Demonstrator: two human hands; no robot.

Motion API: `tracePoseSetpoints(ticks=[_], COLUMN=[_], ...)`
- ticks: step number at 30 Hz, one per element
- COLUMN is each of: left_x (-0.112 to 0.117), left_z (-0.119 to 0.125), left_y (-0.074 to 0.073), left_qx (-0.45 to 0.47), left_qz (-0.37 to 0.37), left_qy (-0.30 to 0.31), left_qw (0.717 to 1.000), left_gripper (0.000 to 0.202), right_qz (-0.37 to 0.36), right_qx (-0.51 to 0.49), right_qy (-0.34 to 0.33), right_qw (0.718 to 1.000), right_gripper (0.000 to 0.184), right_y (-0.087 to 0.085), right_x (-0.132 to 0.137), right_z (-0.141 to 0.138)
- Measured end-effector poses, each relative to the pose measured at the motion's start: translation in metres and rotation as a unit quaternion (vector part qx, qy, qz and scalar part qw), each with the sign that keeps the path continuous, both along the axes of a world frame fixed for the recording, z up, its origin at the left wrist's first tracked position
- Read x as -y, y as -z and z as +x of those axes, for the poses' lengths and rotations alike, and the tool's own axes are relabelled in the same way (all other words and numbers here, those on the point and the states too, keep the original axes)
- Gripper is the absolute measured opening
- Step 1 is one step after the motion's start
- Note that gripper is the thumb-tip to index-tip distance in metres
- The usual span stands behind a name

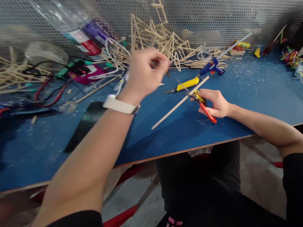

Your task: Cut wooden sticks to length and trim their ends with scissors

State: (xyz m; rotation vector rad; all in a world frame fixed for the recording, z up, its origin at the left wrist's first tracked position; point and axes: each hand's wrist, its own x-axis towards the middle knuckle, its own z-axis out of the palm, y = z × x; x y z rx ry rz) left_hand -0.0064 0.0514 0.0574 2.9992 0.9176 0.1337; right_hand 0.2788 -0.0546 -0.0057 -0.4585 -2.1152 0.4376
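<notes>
My left hand (144, 72) is raised above the blue table (236, 104), smeared by motion, with its fingertips pinched together on something small that I cannot make out. A white watch sits on that wrist. My right hand (214, 102) rests on the table and grips red-and-yellow-handled cutters (203, 105), whose jaws lie at a long thin wooden stick (180, 102). The stick slants from lower left to upper right across the table.
A yellow utility knife (183, 85) and a blue glue gun (213, 66) lie just beyond the stick. A wooden stick lattice (163, 41) stands against the perforated wall. Cables, a bottle and clutter fill the left. A dark phone (85, 124) lies near the left forearm.
</notes>
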Motion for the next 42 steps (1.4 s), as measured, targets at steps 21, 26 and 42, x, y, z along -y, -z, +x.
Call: tracePoseSetpoints(ticks=[21, 26, 42], left_x=[0.004, 0.007, 0.007], left_z=[0.017, 0.017, 0.025], left_y=[0.058, 0.058, 0.070], left_qx=[0.127, 0.153, 0.210], left_qz=[-0.076, -0.074, -0.027], left_qy=[-0.047, -0.068, -0.151], left_qw=[0.988, 0.983, 0.965], left_gripper=[0.064, 0.074, 0.091], right_qz=[0.000, -0.003, -0.045], right_qx=[0.079, 0.087, 0.078], right_qy=[-0.038, -0.031, -0.019], right_qw=[0.996, 0.996, 0.996], right_gripper=[0.034, 0.036, 0.040], right_y=[-0.009, -0.008, -0.007], right_x=[0.003, 0.003, -0.002], right_z=[0.004, 0.004, 0.005])
